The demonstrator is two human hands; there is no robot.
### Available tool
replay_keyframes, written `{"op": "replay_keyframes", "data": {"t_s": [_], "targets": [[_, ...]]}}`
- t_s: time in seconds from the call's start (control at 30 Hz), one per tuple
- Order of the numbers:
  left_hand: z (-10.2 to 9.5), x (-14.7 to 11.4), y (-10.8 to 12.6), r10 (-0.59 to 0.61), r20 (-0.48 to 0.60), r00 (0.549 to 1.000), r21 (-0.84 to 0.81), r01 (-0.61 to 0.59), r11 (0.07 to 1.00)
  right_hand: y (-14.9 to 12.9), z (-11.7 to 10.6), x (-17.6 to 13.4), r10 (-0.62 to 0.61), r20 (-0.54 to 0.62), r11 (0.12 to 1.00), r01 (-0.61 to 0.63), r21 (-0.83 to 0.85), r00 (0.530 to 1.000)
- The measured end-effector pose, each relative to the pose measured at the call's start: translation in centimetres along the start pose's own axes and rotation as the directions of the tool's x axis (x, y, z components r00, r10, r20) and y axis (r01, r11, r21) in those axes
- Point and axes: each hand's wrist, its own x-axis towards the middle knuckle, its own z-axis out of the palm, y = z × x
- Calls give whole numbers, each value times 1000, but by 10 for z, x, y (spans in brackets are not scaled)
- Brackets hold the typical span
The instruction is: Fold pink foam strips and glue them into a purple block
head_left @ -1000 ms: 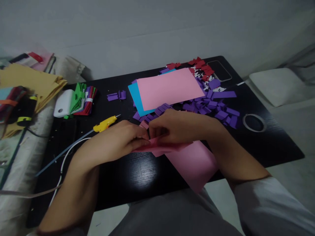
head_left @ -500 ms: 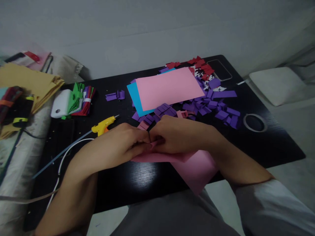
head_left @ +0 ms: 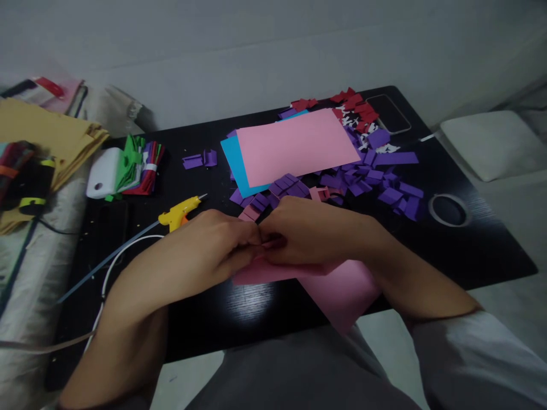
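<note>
— Left hand [head_left: 224,236] first: how does it look in the head view?

— Nearly closed, thumb and fingers pinching the folded pink paper [head_left: 277,273] near its upper edge.

— And the right hand [head_left: 297,228]?

— Curled in against the left one, its fingers bent down onto the same paper. How firmly they grip cannot be told, as the back of the hand covers most of them.

— Where exactly is that paper?

— Under both hands, over the near part of the black table [head_left: 200,327]. Another pink sheet [head_left: 342,293] shows below the right forearm, one corner reaching past the table's near edge.

— What lies beyond the hands?

— A spread of purple paper pieces [head_left: 360,187], with red scraps [head_left: 352,102] at the far side. A large pink sheet [head_left: 294,148] rests over a blue sheet [head_left: 233,162] there, the blue showing mostly at the left.

— And out to the sides?

— A yellow glue gun [head_left: 179,212] lies near the left hand; a ring of tape [head_left: 467,215] lies flat, well to the right.
</note>
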Motion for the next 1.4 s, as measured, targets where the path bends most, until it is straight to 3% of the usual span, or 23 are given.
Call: {"op": "replay_keyframes", "data": {"t_s": [0.4,0.73,1.1,1.27,1.4], "targets": [[-8,-4,1,48,-45,998,-47,-50,998,-3,-12,-11,5,-76,1000,-4,7,997],[-5,0,1,-107,-43,993,-80,103,991,0,-6,-9,-31,-137,999,32,7,990],[4,10,-4,-97,45,994,-55,99,994,-1,-6,-5,-25,-48,999,26,30,999],[4,9,-5,-137,53,989,-49,140,989,0,-6,-6,-18,-62,999,20,35,998],[3,9,-8,-66,38,997,-22,67,998,-1,-5,-5,35,-42,999,-33,31,998]]}}
